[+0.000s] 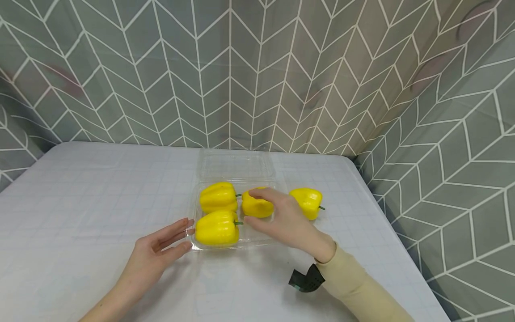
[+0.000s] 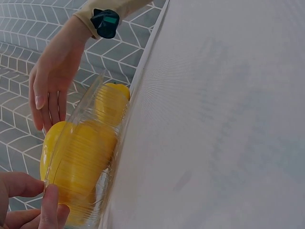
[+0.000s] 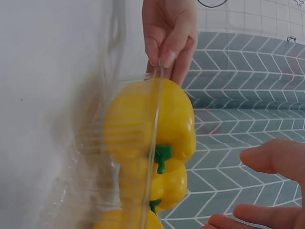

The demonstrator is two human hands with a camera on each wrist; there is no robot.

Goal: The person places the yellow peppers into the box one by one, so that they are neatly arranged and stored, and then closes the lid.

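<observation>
A clear plastic clamshell container (image 1: pixel 255 243) lies on the table with its lid (image 1: pixel 235 164) folded back. Two yellow bell peppers with green stems, a rear one (image 1: pixel 218 197) and a front one (image 1: pixel 217 229), sit in its left half. A third yellow pepper (image 1: pixel 257 208) is in the right half, partly covered by my right hand (image 1: pixel 287 219). That hand hovers over it, thumb and fingers apart, holding nothing in the right wrist view. My left hand (image 1: pixel 161 246) pinches the container's left rim between thumb and fingers, which the left wrist view (image 2: pixel 45 205) confirms.
Another yellow pepper (image 1: pixel 307 202) lies on the white-covered table (image 1: pixel 100 201), right of the container. A dark device (image 1: pixel 307 278) is at my right wrist. Grey curtains (image 1: pixel 241 89) with white chevron lines stand behind the table and along its right side.
</observation>
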